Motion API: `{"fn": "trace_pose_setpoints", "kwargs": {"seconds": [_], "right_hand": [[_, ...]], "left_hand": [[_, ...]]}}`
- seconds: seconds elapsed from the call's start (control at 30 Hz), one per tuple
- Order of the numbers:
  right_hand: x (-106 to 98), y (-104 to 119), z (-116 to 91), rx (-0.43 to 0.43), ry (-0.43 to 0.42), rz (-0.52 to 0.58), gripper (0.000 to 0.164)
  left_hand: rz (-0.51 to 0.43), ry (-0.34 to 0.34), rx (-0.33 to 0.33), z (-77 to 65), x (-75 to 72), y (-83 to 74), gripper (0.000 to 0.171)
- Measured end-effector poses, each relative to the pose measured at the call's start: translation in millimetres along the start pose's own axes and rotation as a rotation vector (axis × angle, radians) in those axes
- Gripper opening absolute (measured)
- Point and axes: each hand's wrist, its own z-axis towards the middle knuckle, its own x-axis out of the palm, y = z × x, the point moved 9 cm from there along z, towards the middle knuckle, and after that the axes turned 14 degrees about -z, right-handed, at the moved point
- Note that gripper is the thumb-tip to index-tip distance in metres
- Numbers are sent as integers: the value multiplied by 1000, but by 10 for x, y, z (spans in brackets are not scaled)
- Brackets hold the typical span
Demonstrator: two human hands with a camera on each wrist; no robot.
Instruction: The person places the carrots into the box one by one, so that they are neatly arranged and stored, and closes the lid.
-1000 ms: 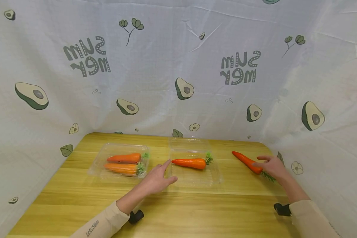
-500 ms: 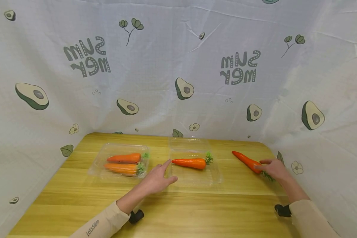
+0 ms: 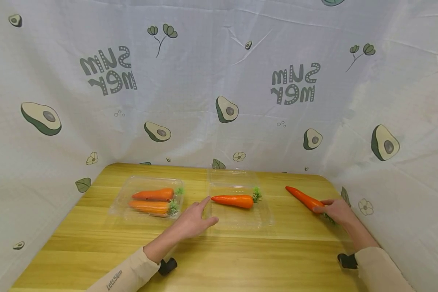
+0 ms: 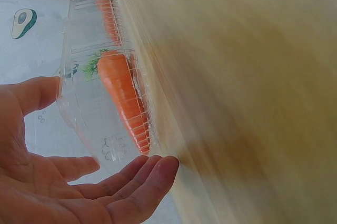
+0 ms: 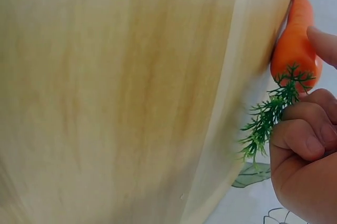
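My right hand (image 3: 336,211) grips the thick end of an orange carrot (image 3: 303,198) that lies slanted on the table at the right. In the right wrist view the thumb lies against the carrot (image 5: 297,45), and curled fingers are beside its green leafy top (image 5: 268,111). My left hand (image 3: 192,221) has its fingers spread, with the index fingertip at the left side of an open clear plastic box (image 3: 237,221). Inside that box lies a second carrot (image 3: 233,200), its tip toward my left hand. The left palm (image 4: 47,182) holds nothing.
Left of my left hand, a clear plastic box (image 3: 122,194) with its lid over it holds two carrots (image 3: 153,194) side by side. A white avocado-print curtain (image 3: 190,93) hangs behind and beside the wooden table (image 3: 219,259).
My right hand has moved slightly down and its fingers have closed around the carrot's thick end. The left hand and both boxes look unchanged.
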Motion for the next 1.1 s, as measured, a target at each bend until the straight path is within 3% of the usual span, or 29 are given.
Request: {"fn": "trace_pose_setpoints", "kwargs": {"seconds": [0.7, 1.1], "right_hand": [[31, -45, 35, -8, -2, -12, 73], [-52, 26, -8, -24, -12, -62, 75]], "left_hand": [[1, -6, 3, 6, -2, 4, 79], [0, -3, 6, 2, -7, -25, 79]]}}
